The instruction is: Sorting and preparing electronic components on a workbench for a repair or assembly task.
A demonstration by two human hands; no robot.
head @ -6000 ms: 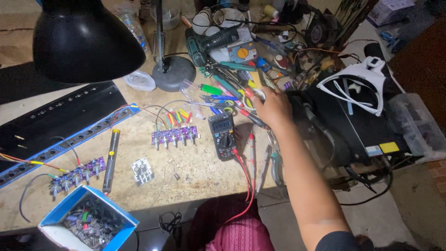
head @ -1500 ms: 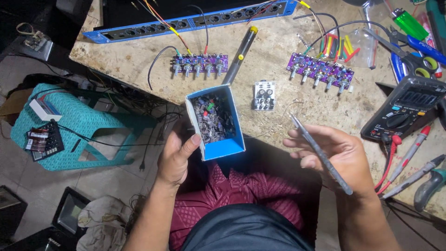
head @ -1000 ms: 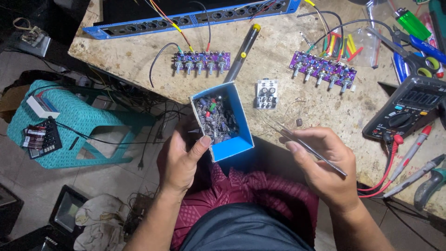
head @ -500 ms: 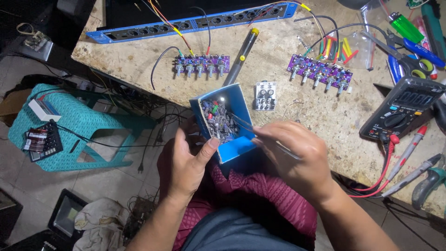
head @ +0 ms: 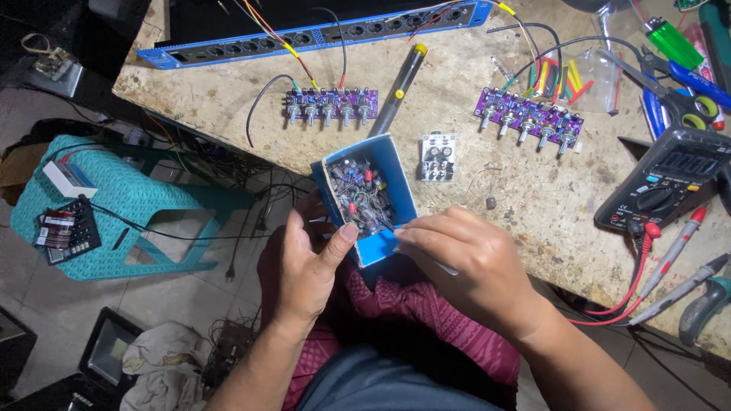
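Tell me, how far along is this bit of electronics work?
Two purple circuit boards already lie wired on the workbench. Right now the left hand holds a blue box of small components, and the right hand dips tweezers into it. Nothing is picked out yet; the small white board sits untouched.

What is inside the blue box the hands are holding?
The blue box holds a heap of small electronic parts, with tweezers from the right hand reaching in. The bottom is covered.
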